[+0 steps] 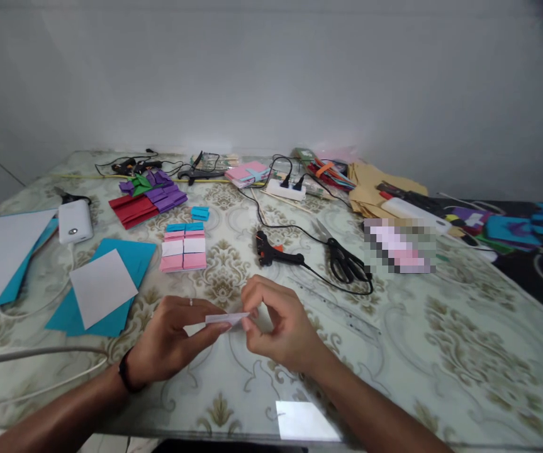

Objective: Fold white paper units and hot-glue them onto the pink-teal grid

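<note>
A small folded piece of white paper (224, 318) is held between my two hands above the near middle of the table. My left hand (177, 330), with a ring and a dark wristband, pinches its left end between thumb and fingers. At the other end, my right hand (283, 324) grips the paper's tip with thumb and forefinger. Beyond them lie rows of folded pink, white and blue paper pieces (184, 251). A black glue gun (275, 251) rests ahead of my right hand, and a clear ruler (341, 308) lies to its right.
Black-handled scissors (344, 258) lie right of the glue gun. White square paper (104, 289) sits on blue sheets (134, 258) at left, near a white power bank (75, 221). Red folded papers (134, 211), a power strip (285, 190) and brown paper (379, 179) are farther back.
</note>
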A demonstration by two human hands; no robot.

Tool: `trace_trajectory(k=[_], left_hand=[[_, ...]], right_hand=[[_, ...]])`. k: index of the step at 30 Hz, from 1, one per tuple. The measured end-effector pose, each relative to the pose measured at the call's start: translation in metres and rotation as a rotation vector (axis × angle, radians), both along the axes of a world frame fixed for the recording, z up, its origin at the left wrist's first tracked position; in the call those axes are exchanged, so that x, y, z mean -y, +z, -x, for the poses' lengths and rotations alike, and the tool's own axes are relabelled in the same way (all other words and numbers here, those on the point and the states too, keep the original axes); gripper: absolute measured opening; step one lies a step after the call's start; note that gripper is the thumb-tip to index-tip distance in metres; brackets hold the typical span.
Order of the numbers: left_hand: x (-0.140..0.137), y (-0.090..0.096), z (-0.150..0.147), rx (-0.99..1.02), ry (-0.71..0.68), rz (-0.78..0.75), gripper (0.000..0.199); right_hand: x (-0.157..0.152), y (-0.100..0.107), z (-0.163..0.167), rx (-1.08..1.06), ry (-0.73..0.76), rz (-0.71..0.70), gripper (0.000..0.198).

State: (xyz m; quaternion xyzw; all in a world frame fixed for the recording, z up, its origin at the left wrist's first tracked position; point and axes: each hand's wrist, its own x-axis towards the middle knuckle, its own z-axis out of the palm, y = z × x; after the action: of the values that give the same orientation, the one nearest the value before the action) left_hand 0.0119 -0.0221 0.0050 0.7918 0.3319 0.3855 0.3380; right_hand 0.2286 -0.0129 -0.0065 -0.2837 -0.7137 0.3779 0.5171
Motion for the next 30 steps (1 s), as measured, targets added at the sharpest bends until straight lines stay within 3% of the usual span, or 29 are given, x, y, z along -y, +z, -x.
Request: trace_trajectory(k=[4, 12, 20, 30], left_hand=[[-0.001, -0.002, -0.001, -0.057, 0.011, -0.003, 0.015], [-0.001, -0.010, -0.006, -0.167, -0.117, -0.076, 0.022], [0.002, -0.005, -0.008, -0.063, -0.156, -0.058, 0.017], [0.001, -0.008, -0.001, 0.053, -0.145, 0.186, 0.012]], right_hand=[[0.000, 0.002, 0.001, 0.022, -0.001, 0.006, 0.020], [0.011, 0.001, 0.010, 0.081, 0.067, -0.027, 0.020], [0.013, 0.002, 0.009, 0.024, 0.096, 0.027, 0.022], [0.011, 0.005, 0.007, -0.017, 0.086, 0.035, 0.017]])
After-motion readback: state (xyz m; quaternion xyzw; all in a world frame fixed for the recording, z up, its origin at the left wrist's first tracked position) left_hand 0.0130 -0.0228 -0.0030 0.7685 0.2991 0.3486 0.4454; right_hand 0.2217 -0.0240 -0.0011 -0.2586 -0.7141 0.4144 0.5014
